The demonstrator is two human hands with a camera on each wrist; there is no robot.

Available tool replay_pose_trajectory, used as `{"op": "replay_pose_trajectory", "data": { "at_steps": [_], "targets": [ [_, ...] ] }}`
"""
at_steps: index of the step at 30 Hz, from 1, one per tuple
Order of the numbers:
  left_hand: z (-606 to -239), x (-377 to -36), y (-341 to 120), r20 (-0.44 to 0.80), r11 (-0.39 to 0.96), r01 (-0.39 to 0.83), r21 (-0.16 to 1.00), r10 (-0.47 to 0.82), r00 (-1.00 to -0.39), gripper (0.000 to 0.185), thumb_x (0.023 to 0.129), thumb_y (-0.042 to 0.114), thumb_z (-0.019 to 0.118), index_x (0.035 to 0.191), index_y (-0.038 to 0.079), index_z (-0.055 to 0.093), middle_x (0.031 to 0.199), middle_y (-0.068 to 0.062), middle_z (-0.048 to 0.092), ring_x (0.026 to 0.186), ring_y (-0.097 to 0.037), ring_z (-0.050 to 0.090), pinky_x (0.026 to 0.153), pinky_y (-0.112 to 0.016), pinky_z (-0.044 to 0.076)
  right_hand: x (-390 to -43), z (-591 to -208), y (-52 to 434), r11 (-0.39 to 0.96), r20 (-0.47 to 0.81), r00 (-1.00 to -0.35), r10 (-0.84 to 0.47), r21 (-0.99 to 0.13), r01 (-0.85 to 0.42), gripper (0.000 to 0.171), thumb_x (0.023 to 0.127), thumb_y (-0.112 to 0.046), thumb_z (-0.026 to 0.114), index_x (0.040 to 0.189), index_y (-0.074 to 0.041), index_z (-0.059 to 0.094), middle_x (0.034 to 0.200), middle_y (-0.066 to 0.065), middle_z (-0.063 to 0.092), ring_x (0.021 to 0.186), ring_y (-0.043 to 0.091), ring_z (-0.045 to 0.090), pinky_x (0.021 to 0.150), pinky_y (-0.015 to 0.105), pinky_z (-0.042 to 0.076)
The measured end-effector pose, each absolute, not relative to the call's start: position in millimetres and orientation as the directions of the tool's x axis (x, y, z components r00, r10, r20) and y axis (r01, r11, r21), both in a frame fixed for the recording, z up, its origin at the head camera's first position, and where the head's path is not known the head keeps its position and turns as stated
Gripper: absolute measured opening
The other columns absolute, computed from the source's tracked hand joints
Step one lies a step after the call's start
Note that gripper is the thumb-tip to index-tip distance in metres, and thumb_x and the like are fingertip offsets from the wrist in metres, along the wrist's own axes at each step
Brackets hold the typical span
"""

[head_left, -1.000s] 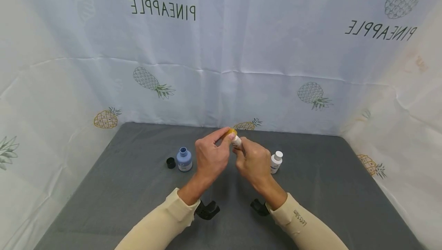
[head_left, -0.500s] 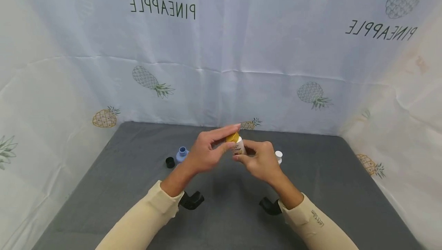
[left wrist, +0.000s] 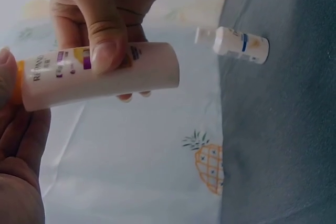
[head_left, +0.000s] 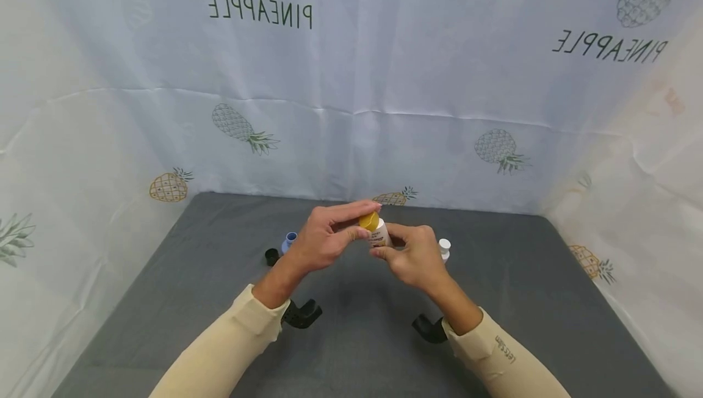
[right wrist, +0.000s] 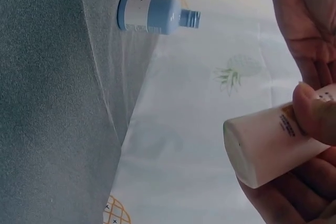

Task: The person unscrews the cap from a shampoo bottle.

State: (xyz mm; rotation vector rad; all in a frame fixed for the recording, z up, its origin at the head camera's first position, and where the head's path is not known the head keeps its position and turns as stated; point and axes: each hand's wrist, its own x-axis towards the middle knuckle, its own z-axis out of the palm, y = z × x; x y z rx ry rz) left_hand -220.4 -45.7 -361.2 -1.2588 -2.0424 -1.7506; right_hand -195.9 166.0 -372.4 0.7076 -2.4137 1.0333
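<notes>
- Hands met above the grey counter (head_left: pixel 181 300), and we took the white bottle (head_left: pixel 379 235) between them as our landmark.
- Our right hand (head_left: pixel 417 257) made its grip around the bottle's body, thumb pressed across the label, fingers curled behind; the bottle lay tilted, raised off the counter.
- Our left hand (head_left: pixel 324 242) pinched the yellow cap (head_left: pixel 368 221) at the bottle's top, forefinger stretched over it and thumb below, so that grip was closed on the cap.
- Left of the white bottle stood a blue bottle (head_left: pixel 288 242), uncapped, mostly hidden behind our left hand.
- Just left of that lay a black cap (head_left: pixel 271 256) on the counter.
- Right of the white bottle, behind our right hand, stood a small white bottle (head_left: pixel 443 248) with its cap on.
</notes>
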Motion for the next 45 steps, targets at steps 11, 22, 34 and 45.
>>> {"op": "replay_pose_trajectory", "data": {
  "at_steps": [11,22,34,45],
  "targets": [
    [-368.8,-216.5,-35.0,0.637,0.022,0.686,0.727,0.352,-0.686,0.044,0.091,-0.006,0.075,0.134,-0.007,0.066,0.141,-0.025,0.065,0.134,-0.038,0.062,0.101,-0.040,0.058,-193.5,-377.3,162.5,0.695,0.619,-0.751,-0.230,-0.436,-0.572,0.028,0.075,-0.014,0.093,0.099,-0.007,0.082,0.074,0.005,0.078,0.060,0.014,0.071,0.053,0.022,0.050],
    [-363.1,-220.2,-50.1,0.696,0.071,0.813,0.578,0.479,-0.536,0.052,0.085,-0.005,0.081,0.135,-0.004,0.066,0.146,-0.022,0.062,0.133,-0.034,0.063,0.105,-0.039,0.058,-194.2,-374.1,170.2,0.631,0.559,-0.758,-0.336,-0.465,-0.622,0.037,0.078,-0.013,0.091,0.112,-0.004,0.080,0.093,0.010,0.082,0.081,0.022,0.080,0.069,0.037,0.066],
    [-367.0,-221.6,-44.1,0.775,0.117,0.883,0.455,0.437,-0.457,0.042,0.080,-0.002,0.084,0.120,-0.006,0.075,0.125,-0.023,0.074,0.112,-0.032,0.075,0.080,-0.029,0.064,-195.2,-377.2,167.0,0.673,0.628,-0.714,-0.310,-0.385,-0.632,0.025,0.075,-0.012,0.093,0.096,-0.009,0.080,0.075,0.004,0.078,0.048,-0.002,0.046,0.047,0.018,0.035],
    [-371.3,-218.6,-42.2,0.740,0.196,0.856,0.479,0.435,-0.513,0.047,0.086,0.003,0.083,0.130,-0.002,0.071,0.136,-0.018,0.071,0.124,-0.030,0.070,0.099,-0.039,0.061,-195.5,-379.9,166.0,0.704,0.612,-0.735,-0.291,-0.383,-0.598,0.020,0.077,-0.014,0.092,0.086,-0.010,0.075,0.064,0.000,0.069,0.045,-0.004,0.034,0.045,0.018,0.030]
  ]
}}
